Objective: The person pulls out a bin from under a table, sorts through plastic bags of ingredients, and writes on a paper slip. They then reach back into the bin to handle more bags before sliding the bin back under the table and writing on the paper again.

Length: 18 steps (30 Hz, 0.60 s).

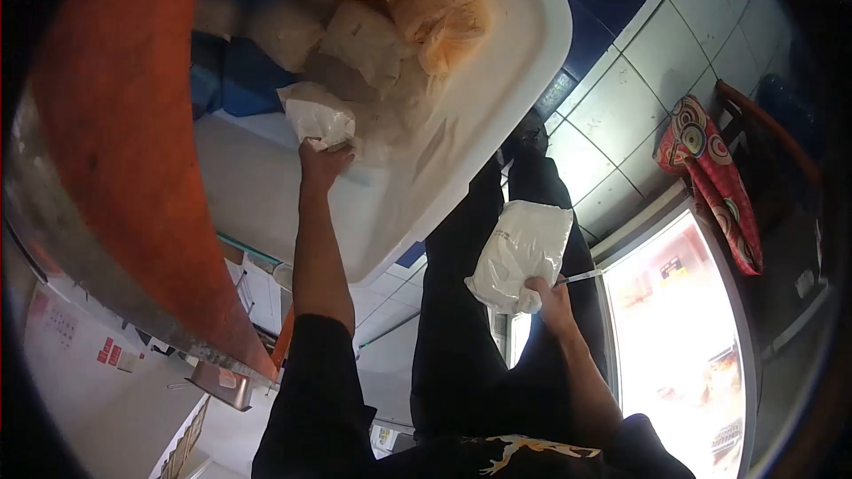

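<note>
Inside the white chest freezer or tub [524,44], my left hand [327,161] is closed on the lower edge of a small white plastic bag [319,117]. That bag rests against several frosty, filled bags [359,40]. In front of my legs, my right hand [552,302] grips the corner of a larger white plastic bag [524,248] with faint print on it. A thin pen-like stick [581,277] also sticks out from between the right fingers. What fills the two white bags cannot be seen.
Orange-tinged bags [453,22] and blue packs [257,75] lie in the tub. A wide orange panel [115,106] runs along the left. At right are a lit display panel [674,328] and a red patterned cloth [710,177] over a chair. A metal container [222,384] is at lower left.
</note>
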Each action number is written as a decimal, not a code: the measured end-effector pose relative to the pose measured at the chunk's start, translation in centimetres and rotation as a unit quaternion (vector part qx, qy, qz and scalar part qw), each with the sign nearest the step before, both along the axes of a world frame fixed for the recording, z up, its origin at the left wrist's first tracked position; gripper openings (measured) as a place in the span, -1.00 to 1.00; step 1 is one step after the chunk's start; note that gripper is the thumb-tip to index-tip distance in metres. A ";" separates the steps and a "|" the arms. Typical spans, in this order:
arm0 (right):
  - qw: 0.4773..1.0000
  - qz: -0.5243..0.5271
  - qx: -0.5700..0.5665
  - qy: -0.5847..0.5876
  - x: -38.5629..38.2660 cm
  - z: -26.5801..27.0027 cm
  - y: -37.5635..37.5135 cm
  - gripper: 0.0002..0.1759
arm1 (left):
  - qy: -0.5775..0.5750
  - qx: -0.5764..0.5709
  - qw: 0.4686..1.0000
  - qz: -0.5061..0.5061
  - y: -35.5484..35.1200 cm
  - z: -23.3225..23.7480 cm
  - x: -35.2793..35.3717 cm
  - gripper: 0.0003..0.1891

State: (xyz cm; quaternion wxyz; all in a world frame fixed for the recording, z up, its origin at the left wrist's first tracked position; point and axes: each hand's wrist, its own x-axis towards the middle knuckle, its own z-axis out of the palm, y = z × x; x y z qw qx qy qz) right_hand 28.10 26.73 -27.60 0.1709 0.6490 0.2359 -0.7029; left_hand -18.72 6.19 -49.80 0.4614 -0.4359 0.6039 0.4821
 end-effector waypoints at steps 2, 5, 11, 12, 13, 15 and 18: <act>1.000 0.009 0.007 -0.009 -0.1 -0.1 0.3 -0.63 | -0.062 0.142 0.986 0.056 -0.6 0.8 0.3 -0.22; 0.999 0.012 -0.003 0.031 0.3 -0.4 -0.2 -0.62 | -0.041 0.196 0.977 0.079 2.1 3.6 3.2 -0.17; 1.000 0.015 0.006 -0.004 -0.5 -0.1 0.5 -0.62 | -0.012 0.191 0.978 0.087 5.7 3.9 6.9 -0.24; 1.000 0.015 0.005 -0.001 -0.6 -0.2 0.6 -0.62 | -0.021 0.228 0.966 0.121 5.8 4.0 7.3 -0.22; 1.000 0.026 0.011 0.013 -0.5 -0.2 0.8 -0.63 | -0.017 0.227 0.961 0.158 7.6 5.5 7.7 -0.20; 0.999 0.037 0.017 0.027 -0.6 -0.2 0.7 -0.64 | -0.003 0.268 0.952 0.147 9.7 6.5 8.5 -0.21; 1.000 -0.008 0.006 0.016 -0.4 -0.6 0.2 -0.64 | 0.006 0.299 0.945 0.131 12.0 6.4 9.0 -0.22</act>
